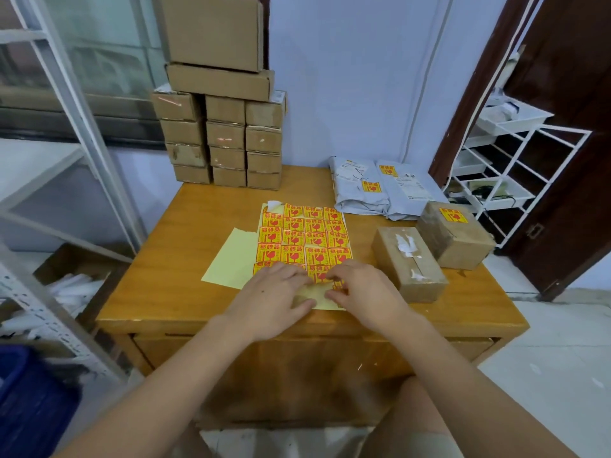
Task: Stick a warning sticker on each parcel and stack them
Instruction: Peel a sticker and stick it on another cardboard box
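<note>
Sticker sheet [305, 236]: yellow squares, red print, near edge peeled bare. Left hand [271, 300] presses it flat-fingered; right hand [360, 292] pinches one sticker's edge.

Bare forearms — no sleeves, rings

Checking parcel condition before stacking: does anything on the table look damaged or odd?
Yes. The nearer brown box has torn white label scraps on top and no warning sticker, unlike the box behind it. The sticker sheet curls at its far corner.
</note>
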The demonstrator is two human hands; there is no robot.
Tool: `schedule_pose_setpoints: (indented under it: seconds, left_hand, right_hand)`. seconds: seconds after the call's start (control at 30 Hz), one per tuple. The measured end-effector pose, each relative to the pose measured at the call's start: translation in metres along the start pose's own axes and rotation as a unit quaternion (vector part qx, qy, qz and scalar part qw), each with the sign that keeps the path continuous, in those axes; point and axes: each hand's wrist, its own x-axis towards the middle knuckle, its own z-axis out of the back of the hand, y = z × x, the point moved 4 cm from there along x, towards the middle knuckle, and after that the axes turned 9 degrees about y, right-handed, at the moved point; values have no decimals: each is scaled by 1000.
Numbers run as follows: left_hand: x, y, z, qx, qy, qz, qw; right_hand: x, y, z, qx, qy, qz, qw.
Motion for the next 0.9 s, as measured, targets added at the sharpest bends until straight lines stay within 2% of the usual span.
schedule_pose_setpoints:
  seconds: [0.13, 0.33, 0.67, 0.9]
  left_hand:
    - [-2, 3, -6, -6, -2, 4, 1000]
    - [0, 1, -6, 9, -3, 10, 1000]
    - [14, -10, 2, 14, -7, 20, 1000]
    - [20, -30, -5, -30, -12, -22, 999]
  right_hand:
    - [0, -5, 1, 26, -16, -3, 1000]
    - [-5, -17, -1, 103, 32, 11, 994]
    - [-11, -20, -7, 77, 16, 76, 994]
    - [-14, -23, -16, 79, -32, 89, 992]
